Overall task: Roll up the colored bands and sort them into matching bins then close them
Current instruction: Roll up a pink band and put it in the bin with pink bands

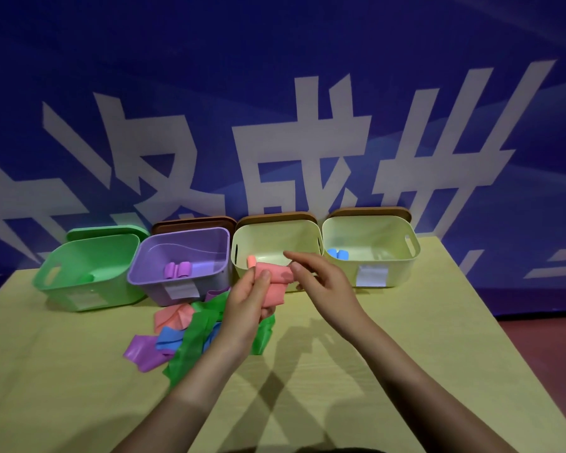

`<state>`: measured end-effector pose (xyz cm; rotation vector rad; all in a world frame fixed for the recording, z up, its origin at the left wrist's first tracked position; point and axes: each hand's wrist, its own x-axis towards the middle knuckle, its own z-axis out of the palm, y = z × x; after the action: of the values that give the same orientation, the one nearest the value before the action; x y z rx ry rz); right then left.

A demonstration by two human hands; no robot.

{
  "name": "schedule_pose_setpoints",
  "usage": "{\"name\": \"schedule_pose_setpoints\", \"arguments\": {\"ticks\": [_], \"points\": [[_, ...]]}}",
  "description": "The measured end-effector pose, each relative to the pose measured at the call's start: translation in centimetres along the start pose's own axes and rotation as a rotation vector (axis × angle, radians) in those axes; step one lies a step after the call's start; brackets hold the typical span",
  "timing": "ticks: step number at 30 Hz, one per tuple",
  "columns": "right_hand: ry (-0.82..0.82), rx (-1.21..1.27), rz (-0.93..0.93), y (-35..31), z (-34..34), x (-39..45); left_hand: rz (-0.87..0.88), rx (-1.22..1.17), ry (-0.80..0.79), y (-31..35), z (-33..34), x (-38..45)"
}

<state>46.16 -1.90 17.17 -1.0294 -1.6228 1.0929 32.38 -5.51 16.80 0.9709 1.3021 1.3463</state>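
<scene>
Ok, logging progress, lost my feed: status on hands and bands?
Left hand grips the half-rolled pink stretchy band; right hand pinches its end. All four bins open, lids behind. Loose coloured bands piled on the table, nothing blocking.

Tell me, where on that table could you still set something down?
Bare table lies right of the right hand, before the rightmost bin, and along the near-left edge. It is crowded around the band pile before the purple bin.
</scene>
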Motion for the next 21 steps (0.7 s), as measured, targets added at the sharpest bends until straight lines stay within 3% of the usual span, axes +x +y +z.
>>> {"name": "schedule_pose_setpoints", "arguments": {"ticks": [4,10,17,21], "points": [[-0.085,0.045,0.063,-0.3,0.5,-0.1,0.043,0.043,-0.020,0.2,0.5,-0.4],[0.029,0.066,0.031,0.2,0.9,0.6,-0.084,-0.104,-0.010,0.2,0.3,0.2],[-0.020,-0.240,-0.222,0.5,0.4,2.2,-0.120,-0.316,-0.083,0.8,-0.3,1.6],[-0.111,-0.314,-0.304,0.7,-0.5,2.9,-0.071,-0.264,-0.117,0.9,-0.3,2.2]]}}
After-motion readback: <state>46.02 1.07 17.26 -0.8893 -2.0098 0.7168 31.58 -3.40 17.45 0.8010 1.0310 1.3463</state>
